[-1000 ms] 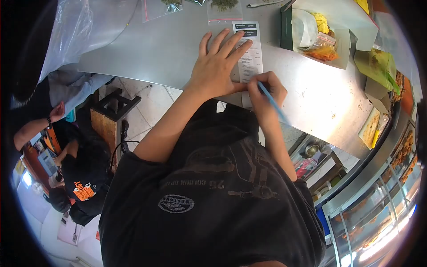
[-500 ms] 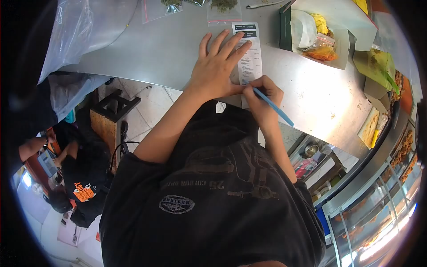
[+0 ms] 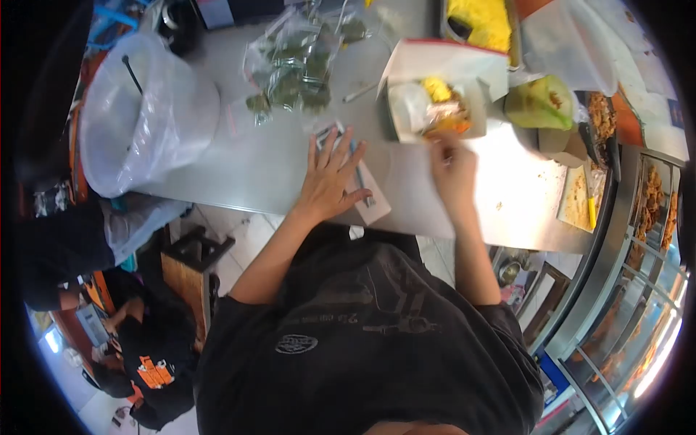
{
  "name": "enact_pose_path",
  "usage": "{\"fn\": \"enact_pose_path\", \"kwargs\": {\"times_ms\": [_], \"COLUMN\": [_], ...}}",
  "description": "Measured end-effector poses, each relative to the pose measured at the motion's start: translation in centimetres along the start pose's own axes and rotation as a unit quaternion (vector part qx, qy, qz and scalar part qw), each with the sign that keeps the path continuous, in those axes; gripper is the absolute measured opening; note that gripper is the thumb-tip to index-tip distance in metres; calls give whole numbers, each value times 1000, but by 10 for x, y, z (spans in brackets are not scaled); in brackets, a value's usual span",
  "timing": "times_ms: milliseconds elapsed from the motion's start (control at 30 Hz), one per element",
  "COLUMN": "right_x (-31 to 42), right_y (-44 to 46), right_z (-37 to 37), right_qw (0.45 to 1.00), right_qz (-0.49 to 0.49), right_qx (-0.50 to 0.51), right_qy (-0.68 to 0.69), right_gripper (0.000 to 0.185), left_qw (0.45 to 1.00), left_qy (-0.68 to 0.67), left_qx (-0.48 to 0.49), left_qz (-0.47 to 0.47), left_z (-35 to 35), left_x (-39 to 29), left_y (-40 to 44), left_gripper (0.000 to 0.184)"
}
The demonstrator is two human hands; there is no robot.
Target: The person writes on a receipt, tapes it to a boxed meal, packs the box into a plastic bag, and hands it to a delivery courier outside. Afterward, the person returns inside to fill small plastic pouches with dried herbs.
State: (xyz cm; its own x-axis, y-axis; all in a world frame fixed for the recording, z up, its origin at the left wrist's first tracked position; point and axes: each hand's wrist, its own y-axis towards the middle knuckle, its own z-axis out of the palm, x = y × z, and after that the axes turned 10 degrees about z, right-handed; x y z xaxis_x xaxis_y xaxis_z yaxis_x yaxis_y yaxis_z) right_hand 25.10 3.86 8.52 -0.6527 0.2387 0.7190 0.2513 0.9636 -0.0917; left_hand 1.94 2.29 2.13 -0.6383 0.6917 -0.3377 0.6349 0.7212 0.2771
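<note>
My left hand (image 3: 332, 177) lies flat with fingers spread over a long paper receipt (image 3: 375, 209) on the metal counter. A thin blue pen (image 3: 359, 176) appears to lie on the receipt beside the thumb. Over at the near edge of an open food box (image 3: 395, 119) is my right hand (image 3: 454, 174), its fingers curled and blurred by motion; whether they hold anything is unclear. Inside the box are yellow food (image 3: 437, 88), a small clear bag with orange contents (image 3: 444, 119) and a white wrapped item (image 3: 410, 103).
Clear bags of green herbs (image 3: 293, 69) lie at the back. A lined plastic tub (image 3: 174, 94) stands left, a tray of yellow food (image 3: 482, 22) back right. A green-wrapped item (image 3: 540, 101) and a fried-food display (image 3: 616, 290) are right. Another person (image 3: 148, 341) is lower left.
My right hand has left the receipt and moved right to the box; the blue pen is out of its writing grip. The view has shifted, showing more of the counter's back.
</note>
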Motion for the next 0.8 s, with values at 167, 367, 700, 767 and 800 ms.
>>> {"fn": "enact_pose_path", "kwargs": {"times_ms": [167, 367, 700, 767, 800], "right_x": [-31, -65, -119, -121, -135], "right_y": [154, 141, 108, 112, 127], "right_z": [-62, -104, -50, -47, -43], "right_qw": [952, 932, 918, 907, 905], "right_qz": [-181, -9, 119, 126, 90], "right_qx": [-244, 310, 226, 229, 289], "right_qy": [38, 188, 303, 330, 298], "right_gripper": [36, 58, 72, 66, 65], "left_qw": [939, 871, 844, 814, 825], "left_qy": [-222, -432, -377, -376, -366], "left_qx": [-248, 112, -175, -129, -97], "left_qz": [-82, -206, -340, -423, -420], "left_z": [-35, -41, 64, 74, 56], "left_x": [8, 12, -4, 12, 12], "left_y": [130, 158, 109, 107, 112], "left_gripper": [72, 52, 49, 62, 67]}}
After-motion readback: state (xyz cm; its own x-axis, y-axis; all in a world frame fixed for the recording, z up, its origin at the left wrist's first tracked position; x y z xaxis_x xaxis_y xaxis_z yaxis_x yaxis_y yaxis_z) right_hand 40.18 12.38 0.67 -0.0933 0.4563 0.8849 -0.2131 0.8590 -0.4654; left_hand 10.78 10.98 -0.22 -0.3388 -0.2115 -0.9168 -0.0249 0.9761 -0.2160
